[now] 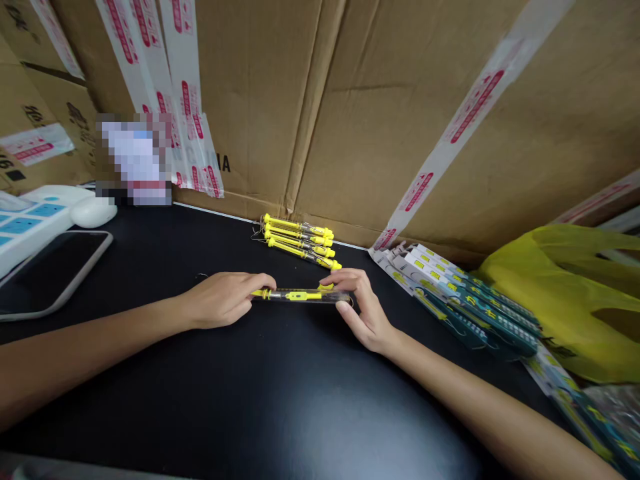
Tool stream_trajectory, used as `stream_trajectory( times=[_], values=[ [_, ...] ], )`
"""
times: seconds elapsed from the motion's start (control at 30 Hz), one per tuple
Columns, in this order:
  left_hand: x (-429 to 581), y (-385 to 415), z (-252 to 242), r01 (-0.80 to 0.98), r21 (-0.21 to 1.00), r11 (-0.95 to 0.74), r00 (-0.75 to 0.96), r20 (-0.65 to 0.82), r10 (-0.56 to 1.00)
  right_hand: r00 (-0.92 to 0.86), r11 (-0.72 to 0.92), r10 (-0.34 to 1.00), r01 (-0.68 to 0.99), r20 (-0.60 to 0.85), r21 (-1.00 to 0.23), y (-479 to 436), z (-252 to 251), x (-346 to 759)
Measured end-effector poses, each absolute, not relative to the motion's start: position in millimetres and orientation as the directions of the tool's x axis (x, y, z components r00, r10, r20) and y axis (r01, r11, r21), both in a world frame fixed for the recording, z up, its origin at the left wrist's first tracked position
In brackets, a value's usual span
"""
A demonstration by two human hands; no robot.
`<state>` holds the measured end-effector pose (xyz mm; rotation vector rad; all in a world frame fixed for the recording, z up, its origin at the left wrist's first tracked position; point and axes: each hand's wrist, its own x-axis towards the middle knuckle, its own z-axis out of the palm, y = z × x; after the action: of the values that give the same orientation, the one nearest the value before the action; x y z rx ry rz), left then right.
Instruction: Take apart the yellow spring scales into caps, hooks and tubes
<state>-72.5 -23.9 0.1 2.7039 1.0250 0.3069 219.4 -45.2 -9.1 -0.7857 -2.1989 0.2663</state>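
Note:
A slim yellow tool in a clear tube (300, 295) lies level just above the black table (280, 393), held at both ends. My left hand (225, 300) pinches its left end with closed fingers. My right hand (360, 308) grips the right end, fingers curled round the tube. Behind them, several more yellow tools (300, 241) lie side by side near the cardboard wall.
A fanned stack of dark green and white card packs (465, 297) lies right of my hands, with a yellow plastic bag (565, 293) beyond it. At the left sit a phone (47, 270), a white mouse (93, 211) and a white keypad (25, 223). Taped cardboard boxes (350, 120) wall the back.

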Motion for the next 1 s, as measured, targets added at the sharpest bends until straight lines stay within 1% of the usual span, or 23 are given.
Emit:
stream_trajectory(
  times=[0.07,0.2,0.37,0.47,0.57,0.67,0.7,0.73,0.77,0.8,0.83,0.87,0.9,0.93,1.0],
  values=[
    [-73.0,-23.5,-0.1,0.62,0.295,-0.727,0.732,0.115,0.671,-0.483,0.783,0.622,0.42,0.617,-0.459,-44.3,-10.2,220.6],
    [-72.0,-22.8,-1.8,0.631,0.321,-0.706,0.707,0.138,0.694,-0.373,0.728,0.686,0.339,0.625,-0.596,-43.7,-12.4,220.8],
    [-71.3,-21.6,-3.8,0.601,0.353,-0.717,0.701,0.198,0.685,-0.187,0.667,0.745,0.175,0.64,-0.724,-43.4,-7.1,220.3],
    [-72.1,-21.3,-4.2,0.587,0.369,-0.72,0.696,0.224,0.682,-0.054,0.635,0.772,0.084,0.633,-0.768,-40.9,4.3,222.2],
    [-73.4,-21.0,-4.8,0.575,0.374,-0.728,0.701,0.234,0.674,0.011,0.591,0.806,0.024,0.591,-0.806,-38.2,22.2,225.8],
    [-74.6,-20.4,-6.0,0.564,0.361,-0.743,0.713,0.243,0.658,0.073,0.594,0.803,-0.02,0.591,-0.805,-35.3,41.3,232.4],
    [-74.9,-20.1,-6.4,0.56,0.354,-0.749,0.716,0.25,0.653,0.111,0.611,0.787,-0.005,0.607,-0.792,-33.8,46.2,235.7],
    [-75.1,-19.9,-6.7,0.556,0.346,-0.755,0.717,0.259,0.647,0.149,0.64,0.756,0.032,0.637,-0.767,-31.8,49.7,239.6],
    [-75.2,-19.7,-7.0,0.554,0.339,-0.76,0.717,0.27,0.643,0.164,0.649,0.735,0.109,0.658,-0.753,-29.3,51.6,243.9],
    [-75.2,-19.4,-7.1,0.552,0.332,-0.765,0.716,0.282,0.639,0.136,0.627,0.739,0.219,0.659,-0.748,-26.3,51.6,248.6],
    [-75.1,-19.3,-7.1,0.55,0.326,-0.769,0.714,0.295,0.635,0.082,0.57,0.769,0.361,0.634,-0.738,-22.8,49.8,253.3],
    [-74.9,-19.1,-6.9,0.549,0.318,-0.773,0.712,0.307,0.631,0.011,0.501,0.808,0.512,0.589,-0.698,-18.9,46.2,257.8],
    [-74.7,-19.0,-6.7,0.545,0.308,-0.779,0.713,0.319,0.625,-0.033,0.45,0.821,0.652,0.57,-0.61,-14.9,41.3,261.9],
    [-74.3,-19.0,-6.3,0.539,0.3,-0.787,0.714,0.333,0.616,-0.068,0.39,0.833,0.776,0.55,-0.495,-10.9,35.4,265.5],
    [-73.6,-19.3,-5.4,0.522,0.29,-0.802,0.716,0.363,0.597,-0.113,0.255,0.883,0.931,0.456,-0.261,-3.5,22.5,271.0]
  ],
)
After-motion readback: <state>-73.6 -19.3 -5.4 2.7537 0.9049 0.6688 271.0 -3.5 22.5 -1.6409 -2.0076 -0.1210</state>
